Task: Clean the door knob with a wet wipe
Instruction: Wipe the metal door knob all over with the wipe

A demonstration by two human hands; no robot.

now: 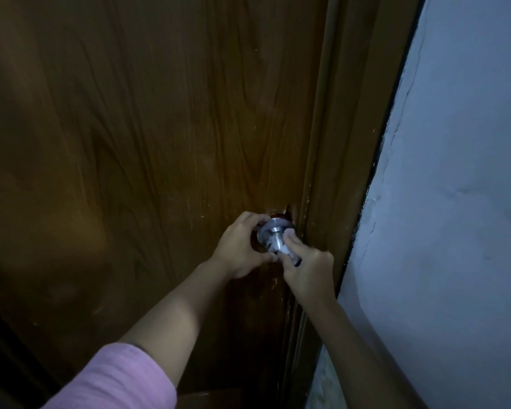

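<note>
Metal knob [273, 231] between wipe-holding hands.

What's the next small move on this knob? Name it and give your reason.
Probably slide the wet wipe around to the knob's left and upper face. The right hand presses the wipe only against the knob's lower right, while the left hand cups the left side bare, so the metal there looks unwiped.

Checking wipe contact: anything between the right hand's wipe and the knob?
Nothing visible. The right hand presses the wet wipe straight against the metal door knob, on its right and lower side. The left hand grips the knob from the left, fingers curled over its rim, clear of the wiped side.
</note>
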